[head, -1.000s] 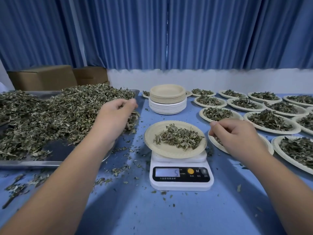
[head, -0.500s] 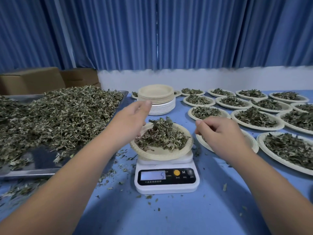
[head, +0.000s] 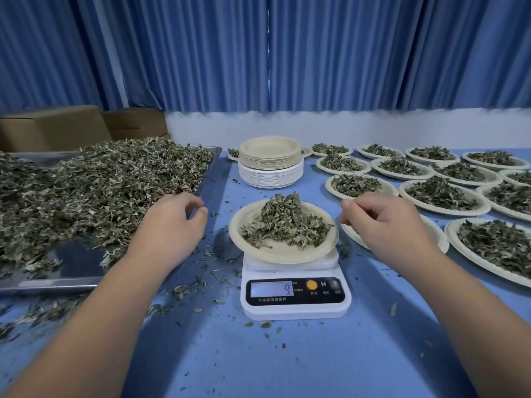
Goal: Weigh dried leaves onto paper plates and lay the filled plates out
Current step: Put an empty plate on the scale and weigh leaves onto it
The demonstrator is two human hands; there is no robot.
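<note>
The round paper plate (head: 287, 253) lies flat, open side up, on the white scale (head: 296, 310) on the blue desk (head: 287, 366), with dried leaves (head: 284, 222) heaped on it. The left hand (head: 169, 222) hovers beside it, palm down — grip loose, empty. The right hand (head: 385, 222) curls on the other side — I cannot tell if its grip holds anything. The screen (head: 271, 289) reads 9, then M.
</note>
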